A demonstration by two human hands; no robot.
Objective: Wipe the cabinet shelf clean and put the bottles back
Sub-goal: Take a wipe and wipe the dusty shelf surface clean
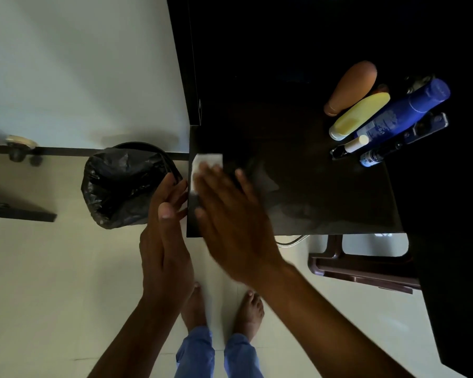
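A dark glossy shelf [325,208] juts out from the cabinet. My right hand [229,214] lies flat with straight fingers on a white cloth [206,162] at the shelf's left edge. My left hand [167,230] is held open and cupped just off that edge, beside the cloth. At the shelf's far right stand several bottles: an orange one [351,87], a yellow one [358,115], a blue one [401,113] and a small white-capped tube [356,144].
A bin lined with a black bag [120,186] stands on the pale floor just left of the shelf. A brown plastic stool [366,266] sits under the shelf's right end. My bare feet [221,309] are below.
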